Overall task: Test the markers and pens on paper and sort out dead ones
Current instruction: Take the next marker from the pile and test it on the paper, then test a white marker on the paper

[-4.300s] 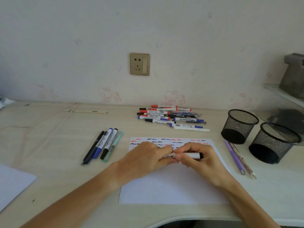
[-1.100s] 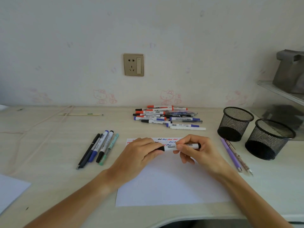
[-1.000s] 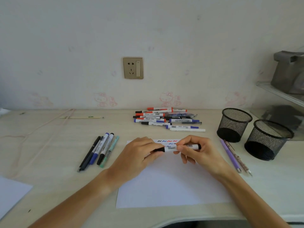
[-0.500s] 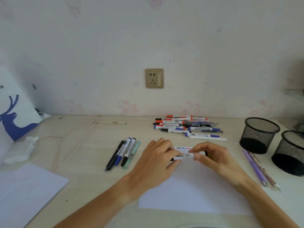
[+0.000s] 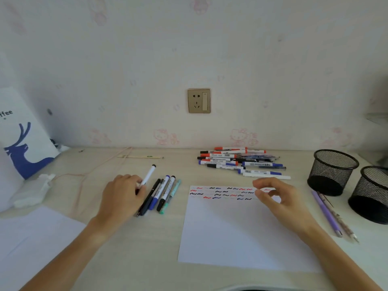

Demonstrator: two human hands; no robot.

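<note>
My left hand (image 5: 122, 194) grips a white marker with a black cap (image 5: 148, 174), its cap end pointing up and away, just left of a row of several pens (image 5: 161, 193) lying side by side. My right hand (image 5: 275, 196) hovers over the top right of the white test paper (image 5: 235, 232), fingers loosely curled and holding nothing. The paper's top rows carry red, black and blue squiggles (image 5: 222, 193). A pile of markers (image 5: 237, 161) with red, blue and black caps lies behind the paper.
Two black mesh pen cups (image 5: 332, 171) (image 5: 371, 194) stand at the right, with a purple pen (image 5: 326, 213) and a patterned pen (image 5: 340, 221) lying in front of them. A second white sheet (image 5: 31, 236) lies at the left, near a white bag with a blue deer (image 5: 21, 141).
Both hands held the black-capped marker over the paper. My left hand has carried it left to the row of pens, and my right hand has let go. The view has swung left.
</note>
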